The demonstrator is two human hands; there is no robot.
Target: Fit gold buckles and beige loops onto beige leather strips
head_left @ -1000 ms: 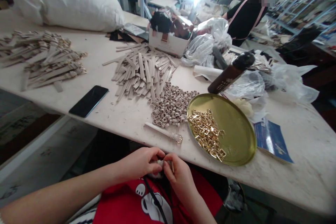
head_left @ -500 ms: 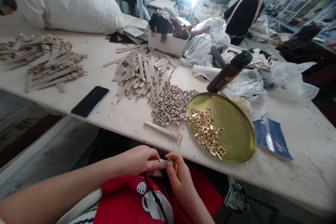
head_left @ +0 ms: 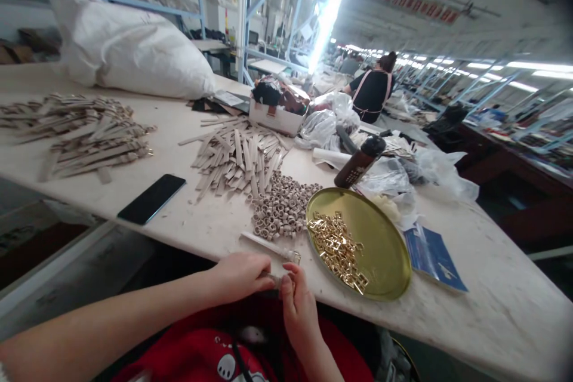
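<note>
Between my two hands is a small beige strap (head_left: pixel 274 280), mostly hidden by the fingers. My left hand (head_left: pixel 245 274) is closed, pinching one end of it. My right hand (head_left: pixel 299 304) pinches the other end, where a glint of gold shows in the earlier picture. Just beyond them, near the table edge, lies another beige strap (head_left: pixel 268 245) with a gold buckle on its right end. Beige loops (head_left: pixel 282 206) are heaped behind it. To the right, gold buckles (head_left: pixel 335 245) are piled on the left side of a round gold tray (head_left: pixel 385 250).
Loose beige strips (head_left: pixel 239 155) lie behind the loops. Buckled straps (head_left: pixel 98 137) are heaped at left, near a phone (head_left: pixel 152 198). A dark bottle (head_left: pixel 360 161), plastic bags and a blue booklet (head_left: pixel 434 256) are at right. A white sack (head_left: pixel 134 48) and box (head_left: pixel 275 119) stand behind; a person (head_left: pixel 371 92) is farther off.
The camera view has tilted up, so the table sits lower in the picture. My hands keep hold of the strap and now appear closer to the table edge and the lying strap.
</note>
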